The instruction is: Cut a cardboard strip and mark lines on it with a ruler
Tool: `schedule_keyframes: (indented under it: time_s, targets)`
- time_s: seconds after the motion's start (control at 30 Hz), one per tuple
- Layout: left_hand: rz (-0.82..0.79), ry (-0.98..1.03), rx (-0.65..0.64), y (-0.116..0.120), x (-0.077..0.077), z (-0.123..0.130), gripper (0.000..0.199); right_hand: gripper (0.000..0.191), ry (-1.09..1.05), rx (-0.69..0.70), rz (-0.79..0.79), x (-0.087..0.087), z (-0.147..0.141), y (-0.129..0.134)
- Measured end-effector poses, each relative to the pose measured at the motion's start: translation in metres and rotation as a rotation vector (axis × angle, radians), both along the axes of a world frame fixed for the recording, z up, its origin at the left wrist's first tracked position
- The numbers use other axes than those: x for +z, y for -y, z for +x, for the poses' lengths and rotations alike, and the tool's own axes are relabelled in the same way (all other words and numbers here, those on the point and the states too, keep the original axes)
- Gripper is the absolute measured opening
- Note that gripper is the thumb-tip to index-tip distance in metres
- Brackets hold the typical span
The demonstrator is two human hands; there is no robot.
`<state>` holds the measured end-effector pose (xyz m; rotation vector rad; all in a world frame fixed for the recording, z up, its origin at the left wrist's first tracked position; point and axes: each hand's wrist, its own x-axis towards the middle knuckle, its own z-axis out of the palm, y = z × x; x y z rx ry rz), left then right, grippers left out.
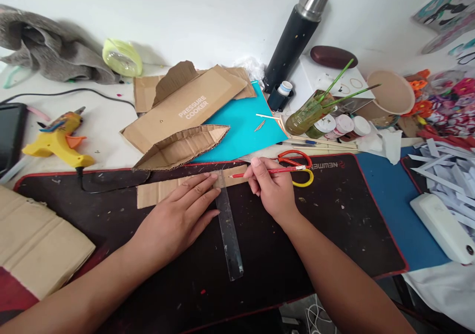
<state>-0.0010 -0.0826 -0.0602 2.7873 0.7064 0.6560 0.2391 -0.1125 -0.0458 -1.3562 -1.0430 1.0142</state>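
A narrow cardboard strip (158,191) lies on the black mat (274,264), with a clear ruler (230,240) laid across it. My left hand (178,213) is flat over the strip, its fingers spread and their tips at the ruler's upper end. In my right hand (270,185) is a red pencil (237,175), its point over the strip just right of the ruler. Scissors (306,178) with red and yellow handles lie behind that hand. A boat-shaped cardboard piece (181,148) rests beyond the strip.
A yellow glue gun (59,141) and its cable are at the left, near a cardboard piece (40,240). Behind are more cardboard (193,101), a blue sheet (245,126), a black flask (293,37) and a jar (302,116). Paper strips (445,175) and a white device (441,227) lie right.
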Motion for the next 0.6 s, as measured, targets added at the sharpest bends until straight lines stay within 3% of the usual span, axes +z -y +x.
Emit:
schedule_keyframes:
  time_s: [0.6]
  targets:
    - [-0.029,0.005,0.007,0.0007,0.0007,0.0003,0.038,0.060,0.068,0.065,-0.020,-0.0008,-0.0015,0.0016]
